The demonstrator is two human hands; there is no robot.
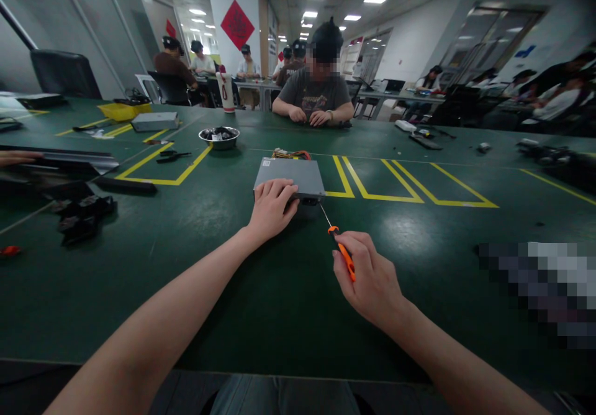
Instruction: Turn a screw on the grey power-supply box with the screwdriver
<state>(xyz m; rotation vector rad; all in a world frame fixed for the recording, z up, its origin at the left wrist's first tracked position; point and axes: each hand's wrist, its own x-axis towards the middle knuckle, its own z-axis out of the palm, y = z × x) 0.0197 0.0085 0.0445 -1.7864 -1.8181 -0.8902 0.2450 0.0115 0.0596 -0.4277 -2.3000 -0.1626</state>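
A grey metal computer power supply [298, 174] lies flat on the green table, a bundle of coloured wires [291, 153] at its far side. My left hand [274, 207] grips its near left part, fingers over the top and thumb down at the front face. In my right hand [370, 272] is a screwdriver [345, 259] with an orange and black handle, fingers closed round it. Its thin shaft points up and left to the supply's near right corner. Whether the tip sits in a screw is too small to tell.
A metal bowl [219, 138] of dark parts stands beyond, to the left. Further left are another grey metal box [155, 121], a yellow tray [125, 110] and black parts [86, 216]. A co-worker [314, 86] sits opposite. Yellow tape [386, 197] marks the table.
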